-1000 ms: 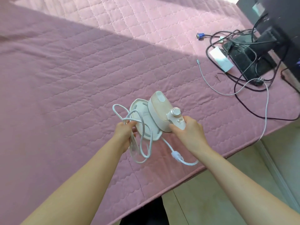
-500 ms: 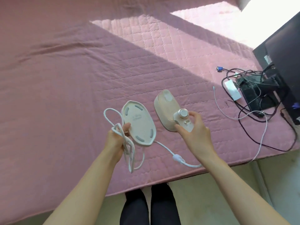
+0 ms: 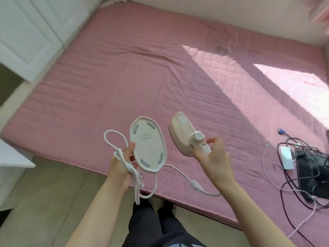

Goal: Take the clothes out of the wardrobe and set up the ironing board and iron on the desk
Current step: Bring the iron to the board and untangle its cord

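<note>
Above the bed's (image 3: 124,77) near edge, the right hand (image 3: 212,158) curls its fingers (image 3: 214,140) round the pink iron's (image 3: 180,129) handle, while the left hand (image 3: 118,169) pinches the white base (image 3: 147,145) and looped cord (image 3: 114,138) together.

— Bright enough?
— Hard sun from the right, two glaring patches on the pink quilt (image 3: 124,82), a diagonal shadow between.
— Sharp?
— Centre, yes (white doors (image 3: 26,34) at the left edge smear and bow).
</note>
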Available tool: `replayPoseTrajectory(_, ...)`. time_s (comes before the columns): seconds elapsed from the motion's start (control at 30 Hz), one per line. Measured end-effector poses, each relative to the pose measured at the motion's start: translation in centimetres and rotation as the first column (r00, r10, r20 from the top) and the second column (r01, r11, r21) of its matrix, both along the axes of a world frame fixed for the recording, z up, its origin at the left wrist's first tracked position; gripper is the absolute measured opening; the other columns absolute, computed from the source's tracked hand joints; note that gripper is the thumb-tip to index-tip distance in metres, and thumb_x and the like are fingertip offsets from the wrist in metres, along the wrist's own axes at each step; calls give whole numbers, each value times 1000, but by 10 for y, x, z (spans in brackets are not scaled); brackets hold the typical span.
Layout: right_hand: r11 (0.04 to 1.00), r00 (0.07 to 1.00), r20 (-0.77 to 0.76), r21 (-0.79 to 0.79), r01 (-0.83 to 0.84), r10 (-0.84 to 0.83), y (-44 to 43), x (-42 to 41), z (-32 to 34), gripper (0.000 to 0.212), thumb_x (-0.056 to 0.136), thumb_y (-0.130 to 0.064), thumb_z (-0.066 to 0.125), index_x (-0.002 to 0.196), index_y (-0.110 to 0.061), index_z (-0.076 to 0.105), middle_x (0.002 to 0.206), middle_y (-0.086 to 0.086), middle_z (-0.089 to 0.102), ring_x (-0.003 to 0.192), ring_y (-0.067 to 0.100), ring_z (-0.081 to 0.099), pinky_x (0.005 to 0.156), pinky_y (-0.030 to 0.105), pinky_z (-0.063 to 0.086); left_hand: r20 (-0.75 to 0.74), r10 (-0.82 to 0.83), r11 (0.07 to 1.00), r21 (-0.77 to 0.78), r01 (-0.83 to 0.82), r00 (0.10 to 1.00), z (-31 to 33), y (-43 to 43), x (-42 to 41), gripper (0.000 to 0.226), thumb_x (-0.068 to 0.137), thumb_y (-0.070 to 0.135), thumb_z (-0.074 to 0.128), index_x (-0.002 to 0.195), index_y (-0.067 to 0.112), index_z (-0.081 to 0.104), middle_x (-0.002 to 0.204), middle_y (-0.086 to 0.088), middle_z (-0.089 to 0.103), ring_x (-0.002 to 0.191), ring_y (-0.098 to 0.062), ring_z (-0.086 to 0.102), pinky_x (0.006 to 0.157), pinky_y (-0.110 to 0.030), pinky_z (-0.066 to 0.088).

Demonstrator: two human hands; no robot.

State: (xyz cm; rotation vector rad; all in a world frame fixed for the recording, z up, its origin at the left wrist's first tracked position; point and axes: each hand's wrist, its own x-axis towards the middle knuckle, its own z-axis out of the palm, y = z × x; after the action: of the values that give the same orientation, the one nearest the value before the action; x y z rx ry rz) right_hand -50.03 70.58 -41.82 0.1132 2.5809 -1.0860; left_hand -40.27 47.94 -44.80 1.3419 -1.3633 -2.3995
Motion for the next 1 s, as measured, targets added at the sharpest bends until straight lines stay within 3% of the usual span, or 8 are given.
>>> replayPoseTrajectory(0.07,997,997,-13,16,-73,73,-11,10,7,43,72,-58,67,97,-32,42,72,-13,58,63,6,57,51,28,40,-13,86,996,2,-86,996,7,-1,31,44,85,33,62,116,3,64,111,-17,70,97,-28,69,75,-34,55)
replayPoseTrajectory(0.17,983,983,-26,3,-184,184,-32,28,15,42,73,-54,68,96,-31,42,71,-11,59,62,8,58,52,30,43,-25,230,973,20,-229,973,16,-4,77,48,84,36,63,123,7,61,117,-15,68,108,-31,65,91,-46,50)
replayPoseTrajectory(0.23,967,966,-29,-6,-256,256,-47,41,21,43,73,-55,68,96,-29,43,69,-11,59,62,7,58,51,29,42,-28,343,939,24,-342,939,22,-6,105,50,82,35,65,122,5,61,110,-11,71,101,-24,69,81,-36,56)
replayPoseTrajectory(0.33,928,928,-10,-14,-373,373,-74,62,28,39,73,-51,68,94,-29,43,71,-11,59,61,8,58,51,31,45,-37,482,876,13,-482,876,31,-9,144,41,82,34,64,111,5,65,86,-3,76,70,-10,72,52,-18,53)
replayPoseTrajectory(0.47,855,855,10,-20,-518,518,-111,97,36,37,73,-50,68,93,-29,45,76,-11,58,61,11,59,51,33,47,-25,621,784,29,-620,784,37,-18,199,31,92,32,57,106,4,62,63,5,70,48,-4,62,42,-13,46)
replayPoseTrajectory(0.6,776,776,25,-46,-629,631,-151,142,45,39,73,-49,69,97,-29,46,75,-9,61,60,16,61,52,36,49,32,746,665,21,-746,665,42,-34,256,26,91,34,59,101,11,66,69,5,73,53,-5,65,44,-16,45)
replayPoseTrajectory(0.8,665,667,0,-81,-743,745,-215,229,51,34,75,-42,68,103,-38,48,76,-13,62,66,7,60,52,28,44,46,865,500,-6,-866,499,55,-68,357,25,92,31,60,100,9,65,80,-4,70,61,-11,61,49,-21,42)
replayPoseTrajectory(1.0,592,594,10,-107,-799,804,-277,323,51,32,73,-44,67,101,-42,53,75,-16,64,69,3,60,56,29,44,36,908,419,-37,-907,418,70,-104,461,18,93,29,59,92,12,64,60,4,64,38,-3,51,35,-15,35)
